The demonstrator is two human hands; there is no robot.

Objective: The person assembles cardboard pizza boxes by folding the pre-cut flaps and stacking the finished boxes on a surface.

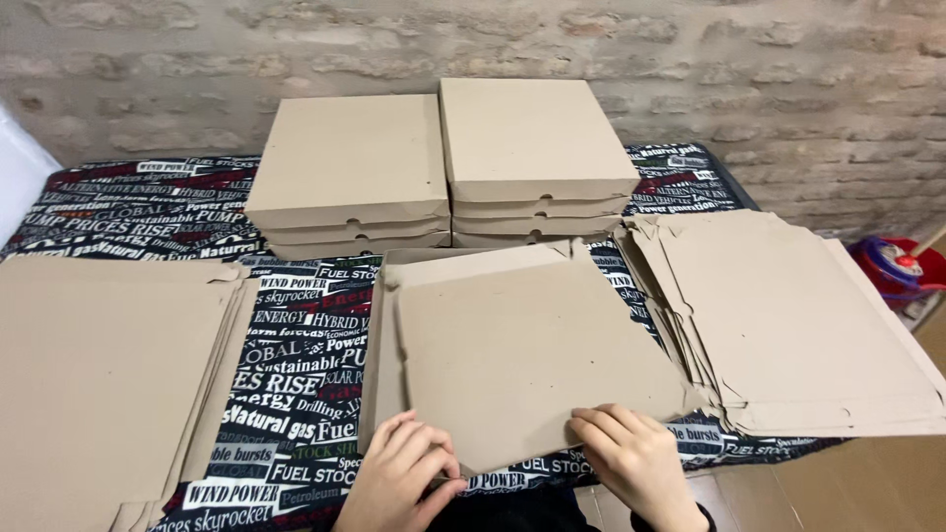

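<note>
Cardboard blank (pixel 522 345) mid-fold: left hand (pixel 399 478) pinches its near edge, right hand (pixel 636 458) presses fingers together on it. Next, I reckon, that flap wants creasing upright. 2 box stacks (pixel 443 167) wait behind.

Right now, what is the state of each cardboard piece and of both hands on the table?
Left hand: fingers curled on the near edge of the half-folded box.
Right hand: pressing flat on the same edge.
Half-folded box: partly folded, far flap raised.
Finished boxes: closed, in two stacks.
Left flat sheets: unfolded, piled.
Right flat sheets: unfolded, piled, fanned out.
</note>
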